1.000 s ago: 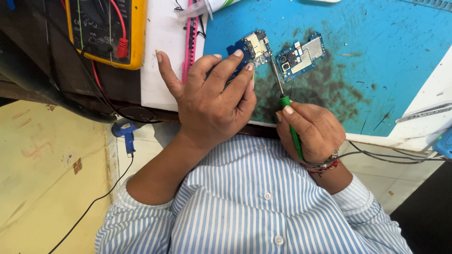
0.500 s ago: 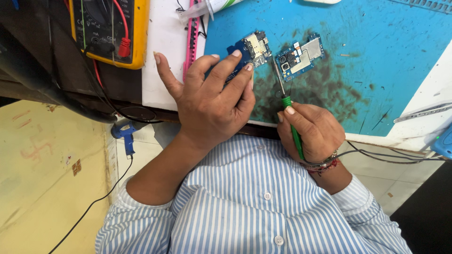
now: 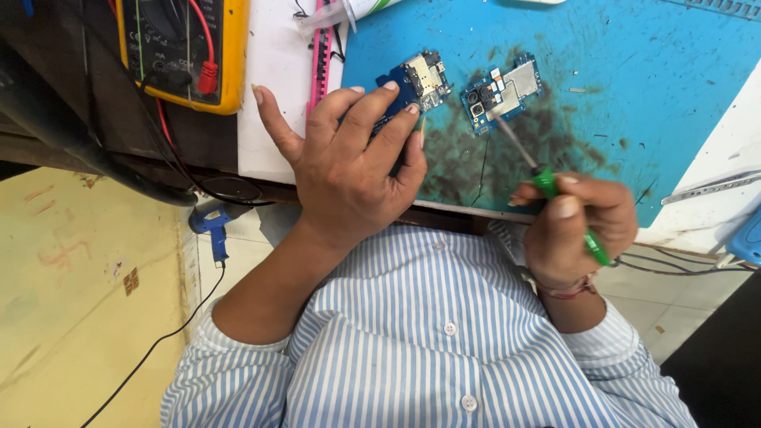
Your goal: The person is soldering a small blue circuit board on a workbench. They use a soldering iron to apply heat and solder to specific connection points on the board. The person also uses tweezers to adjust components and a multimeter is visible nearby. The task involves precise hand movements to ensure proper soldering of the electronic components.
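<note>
I see the right hand [image 3: 575, 230] with its fingers [image 3: 567, 208] curled tight round the green handle of a screwdriver [image 3: 555, 198]; the thumb lies along the handle, and the thin metal shaft runs up and left from the fist. The tip meets the lower edge of the right circuit board [image 3: 503, 91], a small blue board with a silver shield and camera modules, lying flat on the blue mat [image 3: 634, 71]. The left hand [image 3: 353, 166] is spread palm down, fingers [image 3: 380, 111] loosely extended, not closed on anything; the index and middle fingertips press on the near end of the left circuit board [image 3: 420, 79], a second blue board with a metal shield, just beside the first but apart from it. The mat under both boards carries a dark stained patch and covers the table [image 3: 277, 87], whose white surface shows to the left of the mat. A pink strip-like tool [image 3: 319, 59] lies along the mat's left edge. Further left sits a yellow multimeter [image 3: 178, 47] with a red plug and leads. Below the table edge a blue glue gun [image 3: 212, 226] hangs by its cable above the yellow floor [image 3: 79, 301]. The striped shirt [image 3: 428, 349] fills the lower part of the view.
</note>
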